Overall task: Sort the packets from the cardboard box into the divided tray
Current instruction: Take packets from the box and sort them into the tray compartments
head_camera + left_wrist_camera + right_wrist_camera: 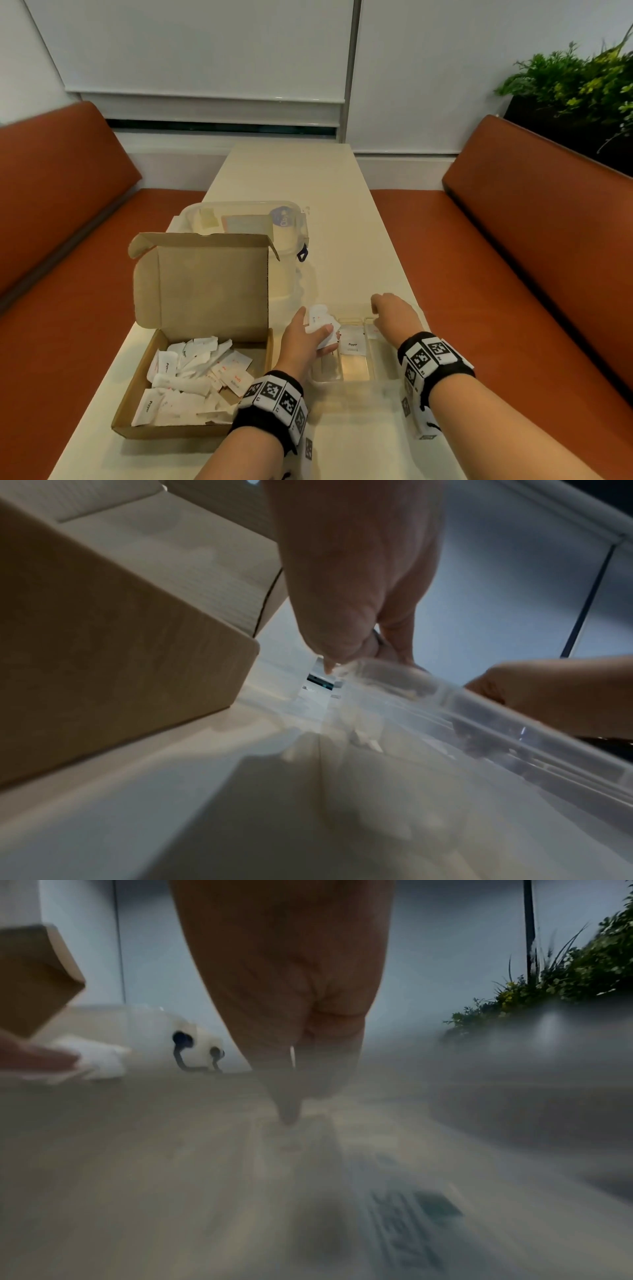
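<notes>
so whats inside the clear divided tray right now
In the divided tray, one packet printed "Pepper" lies in the middle compartment. The left hand, holding several packets, covers the left compartment's far end; the right hand hides most of the right one.

light: soft, even indoor | head view: sharp, edges bowed | left wrist: mild blur | right wrist: heavy blur, dim

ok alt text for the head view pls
A person's left hand holds white packets over a clear divided tray, while the right hand reaches into its right side. An open cardboard box of packets sits left.
</notes>
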`<act>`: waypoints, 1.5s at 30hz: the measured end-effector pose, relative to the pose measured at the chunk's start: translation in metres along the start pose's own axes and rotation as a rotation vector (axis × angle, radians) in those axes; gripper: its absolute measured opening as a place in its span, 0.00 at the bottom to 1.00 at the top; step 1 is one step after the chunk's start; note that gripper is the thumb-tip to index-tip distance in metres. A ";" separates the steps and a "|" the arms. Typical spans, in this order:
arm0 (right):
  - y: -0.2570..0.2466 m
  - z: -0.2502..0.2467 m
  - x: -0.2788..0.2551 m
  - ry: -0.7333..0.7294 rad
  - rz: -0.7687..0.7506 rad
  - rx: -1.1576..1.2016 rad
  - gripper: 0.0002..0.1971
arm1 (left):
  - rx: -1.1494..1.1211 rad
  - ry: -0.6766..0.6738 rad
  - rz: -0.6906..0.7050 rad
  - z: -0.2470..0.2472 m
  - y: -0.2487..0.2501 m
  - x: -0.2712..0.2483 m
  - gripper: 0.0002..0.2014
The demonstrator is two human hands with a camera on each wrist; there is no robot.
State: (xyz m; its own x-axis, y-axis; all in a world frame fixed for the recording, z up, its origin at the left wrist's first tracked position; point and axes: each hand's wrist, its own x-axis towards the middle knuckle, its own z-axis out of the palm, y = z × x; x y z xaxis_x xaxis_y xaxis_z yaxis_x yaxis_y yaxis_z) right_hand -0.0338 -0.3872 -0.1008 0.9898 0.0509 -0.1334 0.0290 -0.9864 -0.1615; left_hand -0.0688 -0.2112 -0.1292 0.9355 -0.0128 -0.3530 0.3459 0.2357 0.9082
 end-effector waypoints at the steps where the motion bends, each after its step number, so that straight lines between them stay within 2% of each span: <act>1: -0.002 -0.002 0.000 0.041 -0.017 0.069 0.08 | 0.004 0.010 -0.002 0.000 -0.001 0.001 0.29; 3: -0.011 -0.008 -0.002 0.093 -0.064 0.257 0.08 | 0.052 0.002 0.021 0.002 -0.003 0.001 0.36; 6: -0.028 -0.018 -0.004 0.064 -0.132 0.547 0.09 | 0.121 -0.081 0.051 0.007 -0.003 -0.002 0.33; 10: -0.037 -0.022 -0.006 -0.034 -0.152 0.562 0.07 | 0.119 -0.142 0.060 0.011 -0.003 -0.005 0.26; 14: -0.032 -0.022 -0.008 0.047 -0.086 0.692 0.04 | 0.133 -0.108 0.067 0.011 -0.003 -0.004 0.22; 17: -0.023 -0.024 -0.010 0.166 -0.031 0.811 0.04 | 0.177 -0.007 0.106 0.008 -0.005 -0.003 0.16; 20: -0.016 -0.030 -0.011 0.123 -0.039 0.800 0.07 | 0.198 0.050 0.184 0.006 -0.005 -0.003 0.14; 24: -0.016 -0.034 -0.014 -0.002 -0.095 0.744 0.06 | 0.115 -0.006 0.154 0.015 0.001 -0.006 0.12; 27: -0.018 -0.034 -0.016 -0.013 -0.130 0.727 0.04 | 0.047 -0.045 0.150 0.022 0.002 -0.008 0.10; 32: -0.019 -0.031 -0.016 0.021 -0.057 0.853 0.07 | 0.016 0.006 0.176 0.029 0.003 -0.007 0.07; 36: -0.011 -0.025 -0.019 -0.099 -0.011 0.900 0.13 | -0.019 0.036 0.189 0.028 0.003 -0.007 0.07; 40: -0.007 -0.025 -0.019 -0.115 -0.007 0.850 0.09 | -0.026 0.018 0.168 0.028 -0.001 -0.011 0.10; 43: -0.007 -0.028 -0.016 -0.137 -0.026 0.775 0.05 | -0.066 -0.026 0.163 0.026 -0.004 -0.013 0.16; 45: -0.007 -0.030 -0.016 -0.160 -0.042 0.764 0.03 | -0.070 -0.058 0.147 0.026 -0.003 -0.014 0.15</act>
State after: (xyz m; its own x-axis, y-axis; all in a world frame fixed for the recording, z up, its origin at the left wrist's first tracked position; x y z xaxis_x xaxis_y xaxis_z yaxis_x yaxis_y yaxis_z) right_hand -0.0454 -0.3863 -0.0682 0.9560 0.1648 -0.2426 -0.0961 -0.6055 -0.7900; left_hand -0.0816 -0.2367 -0.1210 0.9789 -0.0289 -0.2022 0.2012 0.3067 0.9303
